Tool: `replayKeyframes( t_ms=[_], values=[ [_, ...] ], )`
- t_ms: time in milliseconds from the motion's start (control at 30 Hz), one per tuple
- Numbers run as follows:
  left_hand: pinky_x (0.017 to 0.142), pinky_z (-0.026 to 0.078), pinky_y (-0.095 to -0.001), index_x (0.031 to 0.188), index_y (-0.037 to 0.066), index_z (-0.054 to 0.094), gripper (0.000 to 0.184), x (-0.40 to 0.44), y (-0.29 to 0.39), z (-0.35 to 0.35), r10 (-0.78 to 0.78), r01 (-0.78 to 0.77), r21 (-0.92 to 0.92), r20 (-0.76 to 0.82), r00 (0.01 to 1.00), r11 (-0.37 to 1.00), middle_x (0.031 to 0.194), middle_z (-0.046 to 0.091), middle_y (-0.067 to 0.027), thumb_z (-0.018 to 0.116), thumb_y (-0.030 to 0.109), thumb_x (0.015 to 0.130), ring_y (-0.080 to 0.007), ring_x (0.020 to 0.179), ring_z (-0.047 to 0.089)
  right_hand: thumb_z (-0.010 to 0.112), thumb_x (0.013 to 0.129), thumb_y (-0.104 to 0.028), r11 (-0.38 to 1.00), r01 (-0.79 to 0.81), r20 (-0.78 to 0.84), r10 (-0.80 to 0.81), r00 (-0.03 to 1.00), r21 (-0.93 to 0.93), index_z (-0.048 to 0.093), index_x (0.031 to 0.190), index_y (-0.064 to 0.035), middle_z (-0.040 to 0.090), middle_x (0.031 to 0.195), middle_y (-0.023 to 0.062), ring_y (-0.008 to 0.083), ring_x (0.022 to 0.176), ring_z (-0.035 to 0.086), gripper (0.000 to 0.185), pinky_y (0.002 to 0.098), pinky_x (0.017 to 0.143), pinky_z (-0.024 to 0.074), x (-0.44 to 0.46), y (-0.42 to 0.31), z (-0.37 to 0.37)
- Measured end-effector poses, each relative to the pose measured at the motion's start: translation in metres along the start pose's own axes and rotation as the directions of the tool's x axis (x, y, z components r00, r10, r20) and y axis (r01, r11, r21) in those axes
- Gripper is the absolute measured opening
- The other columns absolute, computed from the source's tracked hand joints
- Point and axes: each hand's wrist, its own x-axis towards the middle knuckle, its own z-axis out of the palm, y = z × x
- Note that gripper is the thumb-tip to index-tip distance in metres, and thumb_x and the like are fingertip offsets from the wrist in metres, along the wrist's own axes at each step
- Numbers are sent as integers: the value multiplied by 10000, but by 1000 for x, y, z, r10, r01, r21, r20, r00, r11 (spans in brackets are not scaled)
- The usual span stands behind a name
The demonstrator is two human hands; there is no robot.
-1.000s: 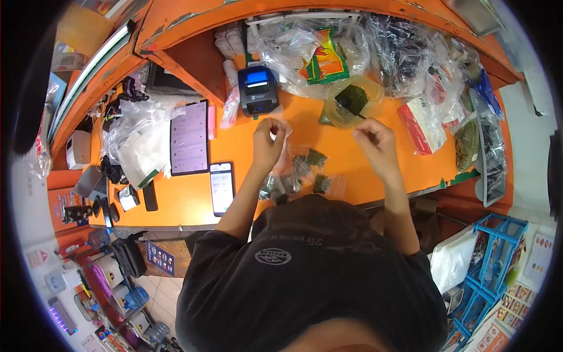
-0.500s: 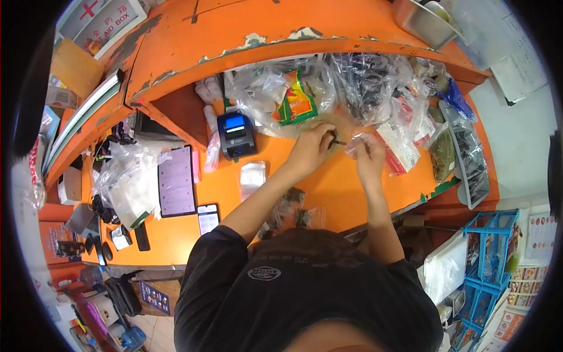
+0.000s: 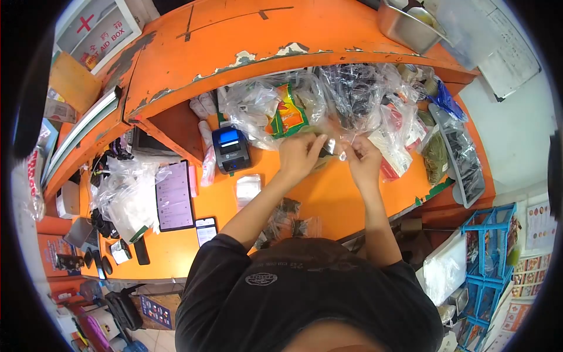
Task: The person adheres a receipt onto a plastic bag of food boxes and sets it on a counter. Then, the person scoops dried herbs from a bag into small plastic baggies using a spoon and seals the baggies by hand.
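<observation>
My left hand (image 3: 300,155) is closed around a small dark piece (image 3: 326,150), whose kind I cannot make out. My right hand (image 3: 363,159) pinches the edge of a small clear plastic bag (image 3: 341,154). The dark piece and the bag come together between my fingertips, but whether the piece is inside is too blurred to tell. Behind my hands lies a green, yellow and orange packet (image 3: 288,114) among large clear bags. Small clear bags with dark contents (image 3: 282,220) are heaped by my body, and a stack of small clear bags (image 3: 248,189) sits left of my left forearm.
A label printer (image 3: 231,149), a tablet (image 3: 174,196) and a phone (image 3: 206,230) are on the orange desk (image 3: 328,202) to the left. A raised orange shelf (image 3: 246,35) overhangs the back. At right stand a grey tray (image 3: 460,155) and blue racks (image 3: 488,258).
Both hands have shifted slightly down and left in view and closer together. The dark piece and the clear bag, apart before, now meet. The whole view has shifted a little as well.
</observation>
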Motion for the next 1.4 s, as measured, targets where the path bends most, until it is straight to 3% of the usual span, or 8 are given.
replayKeyframes(
  t_ms=[67, 167, 400, 533, 633, 800, 967, 1400],
  values=[
    [672, 491, -344, 1066, 15, 604, 248, 3, -6, 1, 250, -323, -154, -366, 896, 934, 840, 666, -105, 669, 126, 855, -247, 756, 645, 638, 860, -3, 978, -64, 54, 55, 997, 201, 662, 951, 14, 627, 709, 9, 36, 568, 524, 96, 199, 480, 392, 0, -7, 3],
    [666, 484, -275, 1262, 15, 475, 479, -5, 5, 5, -214, 113, -866, 6, 977, 487, 853, 664, -50, 691, 40, 834, -135, 738, 627, 665, 847, -21, 953, -224, 278, 163, 947, 202, 657, 905, 9, 670, 756, 44, 77, 605, 591, 67, 207, 525, 445, -2, -25, -1],
    [668, 473, -240, 1296, 4, 410, 574, -14, -14, 7, -211, 204, -861, 117, 971, 465, 875, 656, -66, 700, -19, 800, -104, 767, 617, 651, 875, -58, 949, -257, 295, 198, 935, 179, 653, 865, 7, 653, 692, 43, 72, 547, 583, 66, 200, 469, 433, -6, -13, 2],
    [653, 469, -284, 1237, 5, 450, 534, -17, -2, -1, -7, -82, -216, -382, 924, 973, 835, 639, -108, 725, 56, 782, -203, 798, 631, 631, 886, -57, 944, -258, 290, 193, 937, 207, 638, 821, 19, 642, 663, 49, 102, 567, 613, 100, 220, 500, 461, -11, -16, 9],
    [645, 466, -303, 1058, -14, 574, 358, -21, 21, -31, 134, -72, 166, -402, 906, 984, 815, 638, -132, 736, 154, 786, -249, 808, 637, 638, 862, -55, 974, -218, 298, 190, 936, 65, 632, 794, 21, 633, 637, 52, 108, 578, 617, 102, 231, 509, 457, -14, -25, 7],
    [599, 426, -283, 756, 4, 691, 273, -34, 30, -37, -226, 322, -329, 299, 927, 888, 722, 640, -90, 703, 260, 851, -119, 659, 575, 665, 799, -72, 994, -68, 357, 94, 929, -86, 627, 762, 18, 627, 619, 68, 105, 554, 598, 104, 256, 505, 437, -21, -14, 14],
    [627, 457, -268, 970, -13, 668, 269, -39, 3, -30, -44, 359, -595, 476, 878, 719, 737, 639, -25, 554, 231, 970, -96, 660, 565, 659, 827, -67, 988, -138, 442, 154, 884, -68, 607, 727, 12, 663, 658, 71, 93, 551, 602, 138, 232, 502, 453, -26, -41, 21],
    [686, 469, -345, 850, -19, 613, 138, -39, 10, -57, 256, -166, -337, 245, 935, 927, 782, 609, -137, 553, 98, 890, -239, 740, 605, 581, 847, -51, 962, 169, 470, -51, 881, -214, 600, 788, 8, 613, 633, 106, 190, 572, 596, 85, 317, 562, 451, -31, -74, 13]
  ],
)
